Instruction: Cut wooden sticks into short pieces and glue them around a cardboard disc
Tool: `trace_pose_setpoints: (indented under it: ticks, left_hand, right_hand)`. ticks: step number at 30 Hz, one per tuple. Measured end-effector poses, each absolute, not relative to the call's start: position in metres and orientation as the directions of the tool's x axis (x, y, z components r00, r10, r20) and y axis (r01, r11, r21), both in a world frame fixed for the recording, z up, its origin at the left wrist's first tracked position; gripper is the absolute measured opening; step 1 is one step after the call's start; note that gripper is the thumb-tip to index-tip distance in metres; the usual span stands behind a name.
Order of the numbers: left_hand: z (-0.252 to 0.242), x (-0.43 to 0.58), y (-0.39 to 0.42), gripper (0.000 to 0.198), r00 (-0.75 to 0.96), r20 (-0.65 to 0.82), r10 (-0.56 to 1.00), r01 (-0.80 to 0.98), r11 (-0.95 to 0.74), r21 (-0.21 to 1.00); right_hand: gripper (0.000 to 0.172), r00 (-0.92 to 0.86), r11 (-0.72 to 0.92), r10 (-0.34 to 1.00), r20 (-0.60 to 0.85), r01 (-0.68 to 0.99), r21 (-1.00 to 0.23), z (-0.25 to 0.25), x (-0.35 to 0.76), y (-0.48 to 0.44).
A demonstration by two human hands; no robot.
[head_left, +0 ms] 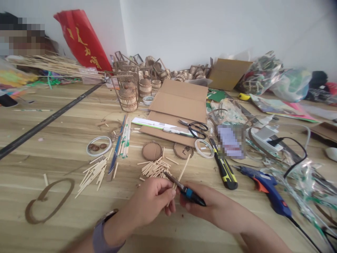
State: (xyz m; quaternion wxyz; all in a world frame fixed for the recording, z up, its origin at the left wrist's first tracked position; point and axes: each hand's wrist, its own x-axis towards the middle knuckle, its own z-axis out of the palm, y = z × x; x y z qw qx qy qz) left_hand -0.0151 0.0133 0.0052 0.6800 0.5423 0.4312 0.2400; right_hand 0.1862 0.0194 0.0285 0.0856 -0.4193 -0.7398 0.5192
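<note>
My left hand [158,198] pinches a thin wooden stick [184,168] between thumb and fingers. In my right hand [210,205] is a knife-like tool with a black and blue handle [193,196]; its narrow pointed metal end crosses the stick close to my left fingertips. I cannot make out its exact kind. Just beyond my hands lies a pile of short cut sticks [155,168]. Two round cardboard discs with ridged rims, a left disc [152,151] and a right disc [181,150], lie behind that pile.
Right of my hands lie a yellow-black utility knife [225,168] and a blue glue gun [271,186]. Black-handled scissors [197,129] rest on cardboard [179,98]. More sticks [92,172] and a brown strip loop [50,200] lie left. Small stick baskets [128,96] stand behind.
</note>
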Motion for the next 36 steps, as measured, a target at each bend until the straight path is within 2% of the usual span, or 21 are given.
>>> trace_pose_setpoints:
  ticks: [8, 18, 29, 36]
  left_hand:
    - [0.001, -0.013, 0.013, 0.043, 0.532, -0.348, 0.772, 0.051, 0.381, 0.923]
    - [-0.005, -0.014, 0.012, 0.044, 0.535, -0.313, 0.784, 0.076, 0.325, 0.943]
    - [-0.004, -0.014, 0.013, 0.041, 0.535, -0.286, 0.795, 0.114, 0.267, 0.957]
    - [-0.011, -0.014, 0.011, 0.037, 0.522, -0.266, 0.810, 0.116, 0.241, 0.964]
  right_hand:
    - [0.014, -0.644, 0.061, 0.691, -0.327, 0.503, -0.862, 0.026, 0.189, 0.023]
    - [0.016, -0.569, 0.155, 0.771, -0.286, 0.602, -0.783, 0.027, 0.181, 0.019]
    - [0.022, -0.554, 0.190, 0.797, -0.242, 0.609, -0.770, 0.022, 0.176, 0.018]
    - [0.020, -0.537, 0.187, 0.815, -0.218, 0.600, -0.778, 0.019, 0.173, 0.016]
